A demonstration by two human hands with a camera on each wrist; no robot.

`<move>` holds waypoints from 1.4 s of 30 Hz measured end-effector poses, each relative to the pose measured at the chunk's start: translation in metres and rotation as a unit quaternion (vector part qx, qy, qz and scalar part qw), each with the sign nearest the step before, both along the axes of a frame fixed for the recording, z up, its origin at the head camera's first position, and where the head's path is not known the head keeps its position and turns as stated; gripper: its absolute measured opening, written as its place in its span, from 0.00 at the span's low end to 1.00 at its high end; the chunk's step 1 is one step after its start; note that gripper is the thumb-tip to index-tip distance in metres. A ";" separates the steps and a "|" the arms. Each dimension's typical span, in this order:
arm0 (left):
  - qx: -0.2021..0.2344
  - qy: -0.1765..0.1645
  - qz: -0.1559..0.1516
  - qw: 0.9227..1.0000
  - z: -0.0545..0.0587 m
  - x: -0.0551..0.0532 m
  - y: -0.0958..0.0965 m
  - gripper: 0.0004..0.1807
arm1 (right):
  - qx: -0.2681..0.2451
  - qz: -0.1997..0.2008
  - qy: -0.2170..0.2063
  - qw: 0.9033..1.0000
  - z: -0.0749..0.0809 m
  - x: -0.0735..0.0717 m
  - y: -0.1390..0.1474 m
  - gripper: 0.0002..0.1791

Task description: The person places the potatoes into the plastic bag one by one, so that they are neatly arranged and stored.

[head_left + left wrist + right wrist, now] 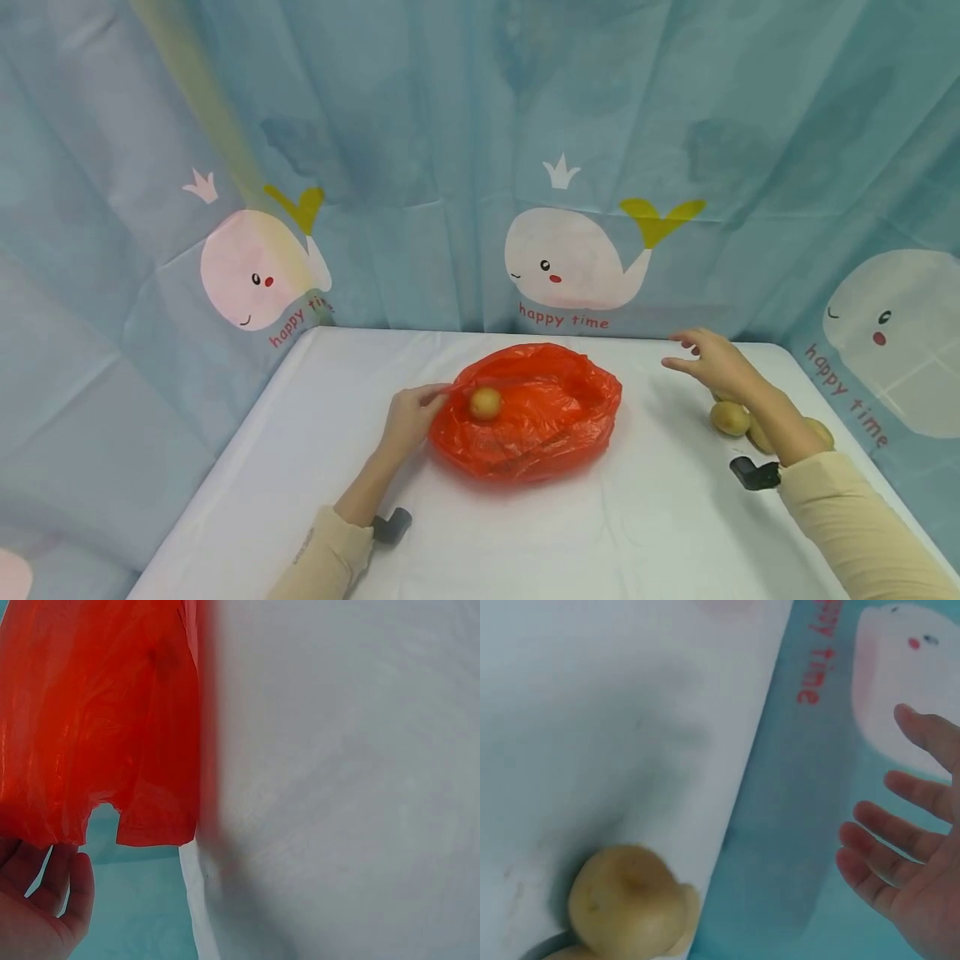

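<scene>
A red plastic bag (525,450) sits on the white table with its mouth spread open. One potato (486,403) shows at the left part of the mouth. My left hand (411,417) holds the bag's left rim with its fingertips; in the left wrist view the fingers of that hand (45,900) meet the edge of the red film, their tips partly hidden. Raised over the table's right side, my right hand (716,362) is empty with fingers spread, as the right wrist view confirms. Beneath that forearm lie several potatoes (730,418), partly covered by the arm.
The white table (562,542) ends at the back against a blue curtain (420,167) printed with whales, which also hangs along both sides. In the right wrist view, a potato (626,904) lies near the table's edge among others.
</scene>
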State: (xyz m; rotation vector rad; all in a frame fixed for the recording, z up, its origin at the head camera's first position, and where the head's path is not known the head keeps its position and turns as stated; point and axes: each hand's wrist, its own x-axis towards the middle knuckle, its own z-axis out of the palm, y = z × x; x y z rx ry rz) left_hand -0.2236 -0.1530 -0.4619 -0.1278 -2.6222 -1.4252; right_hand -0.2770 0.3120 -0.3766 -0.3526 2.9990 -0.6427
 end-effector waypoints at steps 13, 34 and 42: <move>-0.001 -0.005 0.003 1.000 0.000 0.000 -0.001 0.14 | 0.025 -0.043 -0.036 0.998 -0.019 -0.010 0.046 0.43; -0.005 -0.004 0.001 1.000 -0.003 -0.001 -0.002 0.14 | 0.040 -0.102 -0.106 0.988 -0.047 -0.005 0.085 0.38; -0.009 0.007 -0.003 1.000 -0.002 -0.001 -0.002 0.14 | 0.034 -0.100 -0.110 0.988 -0.053 -0.008 0.087 0.36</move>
